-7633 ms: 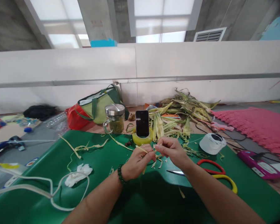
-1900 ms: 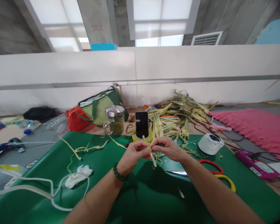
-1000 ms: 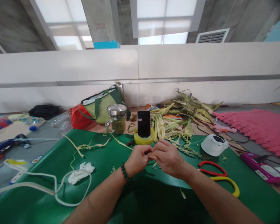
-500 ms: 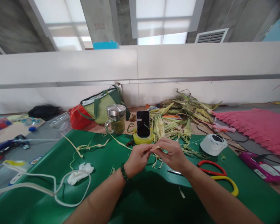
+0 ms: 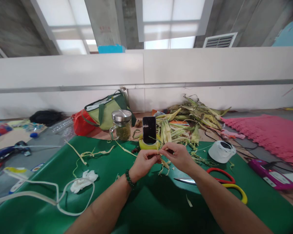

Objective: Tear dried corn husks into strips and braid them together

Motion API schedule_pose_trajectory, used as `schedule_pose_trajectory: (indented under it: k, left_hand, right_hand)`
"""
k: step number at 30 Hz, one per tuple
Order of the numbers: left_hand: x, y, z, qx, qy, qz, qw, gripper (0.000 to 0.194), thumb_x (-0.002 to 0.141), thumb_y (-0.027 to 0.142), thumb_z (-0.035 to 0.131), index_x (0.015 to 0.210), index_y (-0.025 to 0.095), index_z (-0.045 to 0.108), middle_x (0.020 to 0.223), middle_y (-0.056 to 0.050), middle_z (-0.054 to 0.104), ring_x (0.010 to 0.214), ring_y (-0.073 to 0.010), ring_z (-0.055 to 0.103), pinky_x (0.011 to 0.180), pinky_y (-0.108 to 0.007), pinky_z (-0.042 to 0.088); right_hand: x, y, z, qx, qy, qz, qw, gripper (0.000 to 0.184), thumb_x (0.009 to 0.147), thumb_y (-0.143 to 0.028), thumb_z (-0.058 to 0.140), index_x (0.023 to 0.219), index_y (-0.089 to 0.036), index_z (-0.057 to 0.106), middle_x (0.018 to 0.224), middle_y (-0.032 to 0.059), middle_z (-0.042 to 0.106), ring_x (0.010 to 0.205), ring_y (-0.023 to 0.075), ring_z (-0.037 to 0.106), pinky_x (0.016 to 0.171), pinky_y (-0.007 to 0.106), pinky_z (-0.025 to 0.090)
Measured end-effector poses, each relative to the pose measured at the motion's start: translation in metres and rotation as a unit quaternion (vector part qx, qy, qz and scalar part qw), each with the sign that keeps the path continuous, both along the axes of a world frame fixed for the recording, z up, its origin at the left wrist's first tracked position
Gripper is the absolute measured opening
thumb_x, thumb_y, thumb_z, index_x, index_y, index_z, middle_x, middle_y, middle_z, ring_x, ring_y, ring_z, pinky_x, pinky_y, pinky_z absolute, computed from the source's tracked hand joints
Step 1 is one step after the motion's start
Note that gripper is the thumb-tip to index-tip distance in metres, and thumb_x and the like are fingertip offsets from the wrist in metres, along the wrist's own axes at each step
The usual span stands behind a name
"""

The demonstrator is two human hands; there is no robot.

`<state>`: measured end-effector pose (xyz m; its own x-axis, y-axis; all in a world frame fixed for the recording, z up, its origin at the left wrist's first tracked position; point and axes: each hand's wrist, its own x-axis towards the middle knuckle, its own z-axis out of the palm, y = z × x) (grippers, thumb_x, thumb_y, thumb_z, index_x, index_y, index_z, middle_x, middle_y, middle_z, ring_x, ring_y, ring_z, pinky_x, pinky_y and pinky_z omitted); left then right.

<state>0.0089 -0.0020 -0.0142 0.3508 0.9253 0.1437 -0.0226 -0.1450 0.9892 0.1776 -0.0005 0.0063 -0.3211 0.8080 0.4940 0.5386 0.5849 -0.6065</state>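
Observation:
My left hand (image 5: 146,164), with a green bead bracelet on the wrist, pinches a thin pale strip of corn husk (image 5: 158,146). My right hand (image 5: 177,157) meets it from the right, its fingertips closed on the same husk strip. One end of the strip points up between the fingers; other husk shreds (image 5: 164,166) show just below the hands. Behind them a phone (image 5: 149,130) leans upright in a yellow tape roll (image 5: 146,145). Under my right forearm lie scissors (image 5: 230,178) with red and yellow handles, their blades partly covered.
Corn husks (image 5: 197,113) are heaped at the back right. A lidded glass mug (image 5: 122,126) stands by a green bag (image 5: 104,112). On the green mat (image 5: 146,208) lie a crumpled tissue (image 5: 84,181), a white cord (image 5: 57,195) and a white cup-like object (image 5: 221,151).
My right hand has turned and shifted slightly, its fingers closing nearer the left fingertips. The husk strip now stands up between them. More of the scissor blades shows.

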Motion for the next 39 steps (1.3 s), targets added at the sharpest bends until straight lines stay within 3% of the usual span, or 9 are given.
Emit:
schedule_pose_trajectory:
  k: [4,8,11,15,20,24,28,34,39]
  left_hand:
    - [-0.003,-0.003,0.006,-0.017,-0.047,0.012,0.999,0.035,0.063,0.045,0.074,0.078,0.013,0.071,0.063,-0.005,0.069,0.06,-0.017,0.065,0.064,-0.031,0.054]
    - [-0.007,-0.003,0.013,-0.073,-0.063,-0.011,0.995,0.039,0.057,0.045,0.077,0.076,0.012,0.07,0.057,-0.003,0.066,0.053,-0.0146,0.062,0.057,-0.028,0.053]
    - [-0.006,-0.003,0.016,-0.079,-0.053,-0.014,0.995,0.039,0.059,0.045,0.076,0.078,0.012,0.068,0.056,-0.002,0.065,0.052,-0.0135,0.06,0.056,-0.027,0.051]
    - [-0.004,-0.007,0.016,0.002,0.02,0.028,0.999,0.028,0.068,0.04,0.07,0.067,0.013,0.066,0.056,-0.003,0.063,0.053,-0.0134,0.059,0.055,-0.025,0.049]
    - [-0.005,-0.01,0.013,0.125,0.101,0.069,0.985,0.021,0.077,0.034,0.06,0.071,0.016,0.068,0.056,-0.003,0.064,0.053,-0.0132,0.058,0.054,-0.023,0.047]
    - [-0.006,-0.004,0.014,0.056,0.035,0.095,0.993,0.028,0.073,0.042,0.064,0.069,0.015,0.068,0.057,-0.004,0.066,0.055,-0.0159,0.061,0.056,-0.025,0.051]
    - [-0.006,-0.002,0.016,0.033,0.041,0.102,0.993,0.04,0.071,0.05,0.064,0.054,0.014,0.064,0.054,-0.004,0.065,0.052,-0.0148,0.059,0.053,-0.024,0.049]
    - [-0.005,-0.008,0.017,-0.029,-0.017,0.031,0.999,0.049,0.072,0.06,0.058,0.077,0.012,0.068,0.062,-0.005,0.068,0.06,-0.0175,0.064,0.063,-0.029,0.053]
    - [-0.004,-0.008,0.017,-0.001,-0.02,0.012,1.0,0.035,0.065,0.044,0.073,0.078,0.012,0.066,0.071,-0.007,0.071,0.069,-0.0195,0.067,0.065,-0.028,0.054]
  right_hand:
    - [0.0,-0.003,0.003,-0.003,0.036,-0.025,0.999,0.037,0.082,-0.045,0.055,0.059,-0.017,0.059,0.051,-0.0001,0.054,0.048,0.0104,0.047,0.049,0.022,0.034]
    - [0.001,0.001,0.005,-0.094,0.107,0.0,0.99,0.038,0.077,-0.048,0.059,0.056,-0.017,0.056,0.045,-0.0023,0.05,0.042,0.0088,0.042,0.042,0.021,0.031]
    - [0.0,0.005,0.003,-0.117,0.127,-0.003,0.985,0.039,0.074,-0.049,0.061,0.055,-0.017,0.054,0.044,-0.0034,0.047,0.042,0.0076,0.039,0.041,0.02,0.029]
    - [-0.004,0.004,0.0,-0.105,0.13,-0.021,0.986,0.04,0.073,-0.05,0.062,0.052,-0.016,0.053,0.044,-0.0038,0.045,0.044,0.007,0.036,0.042,0.02,0.028]
    - [-0.002,0.004,-0.001,-0.133,0.161,-0.014,0.978,0.041,0.072,-0.051,0.063,0.053,-0.017,0.052,0.043,-0.0035,0.047,0.042,0.0077,0.039,0.042,0.021,0.031]
    - [0.0,0.007,0.002,-0.219,0.206,0.04,0.953,0.042,0.072,-0.056,0.061,0.059,-0.017,0.053,0.048,-0.0032,0.052,0.042,0.0077,0.045,0.042,0.02,0.038]
    - [-0.008,0.003,0.0,-0.298,0.222,0.082,0.925,0.035,0.063,-0.048,0.071,0.071,-0.017,0.059,0.059,-0.0012,0.061,0.048,0.0096,0.055,0.047,0.022,0.047]
    - [-0.015,-0.004,0.0,-0.24,0.185,0.047,0.952,0.019,0.069,-0.032,0.067,0.062,-0.015,0.065,0.056,0.001,0.062,0.046,0.0083,0.052,0.044,0.019,0.043]
    - [-0.01,-0.005,0.005,-0.233,0.157,0.083,0.956,0.022,0.076,-0.035,0.06,0.067,-0.015,0.066,0.061,0.0022,0.063,0.051,0.0096,0.054,0.047,0.02,0.044]
